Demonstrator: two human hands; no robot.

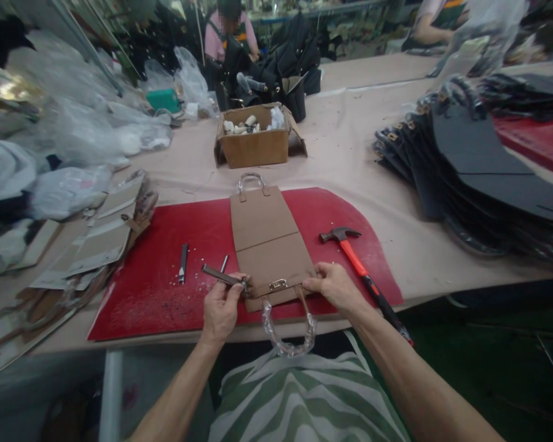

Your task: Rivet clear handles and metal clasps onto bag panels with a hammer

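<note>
A tan bag panel lies lengthwise on a red mat, with a clear-wrapped handle at its far end. The near handle, also wrapped, hangs past the mat's front edge. A metal clasp plate sits near the panel's close end. My left hand is closed, pinching a brown strap that points out to the left beside the panel's left edge. At the right edge, the thumb and fingers of my right hand grip the panel. Whether the left fingers also touch the panel is hard to see.
On the red mat lie a hammer, a flat chisel-like tool and a thin metal rod. Behind stands a cardboard box. Tan panels are piled left, dark panels right. Co-workers sit farther back.
</note>
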